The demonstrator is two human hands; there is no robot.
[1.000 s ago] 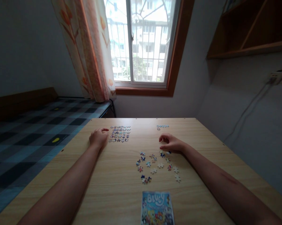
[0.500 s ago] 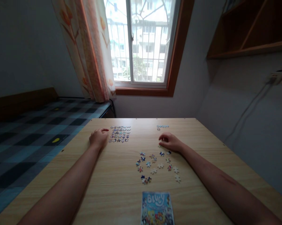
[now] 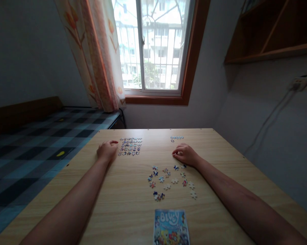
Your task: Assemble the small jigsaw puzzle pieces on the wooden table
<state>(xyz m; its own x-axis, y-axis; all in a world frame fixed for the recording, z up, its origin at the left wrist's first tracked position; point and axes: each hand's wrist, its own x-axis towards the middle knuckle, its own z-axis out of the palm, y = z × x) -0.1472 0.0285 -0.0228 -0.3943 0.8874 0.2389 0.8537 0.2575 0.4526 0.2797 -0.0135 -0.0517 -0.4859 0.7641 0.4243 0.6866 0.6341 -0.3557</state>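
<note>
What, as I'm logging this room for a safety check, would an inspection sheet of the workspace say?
Surface: table, light wood grain.
Job's things: loose puzzle pieces in the middle; rows of pieces far left; a short row far right; picture lettered "Bluey" at the near side.
Clutter: nothing seen.
Hands: left hand beside the left rows; right hand between the short row and loose pieces, its grip unclear.
Cables: cord from a wall socket, right.
Surroundings: bed left; curtain and window ahead; shelf upper right.

Dim room, backlit by the window [image 3: 153, 47]
Glare washes out the glass; the shelf [image 3: 258, 54] sinks into shadow; puzzle pieces [image 3: 161, 179] look soft.
</note>
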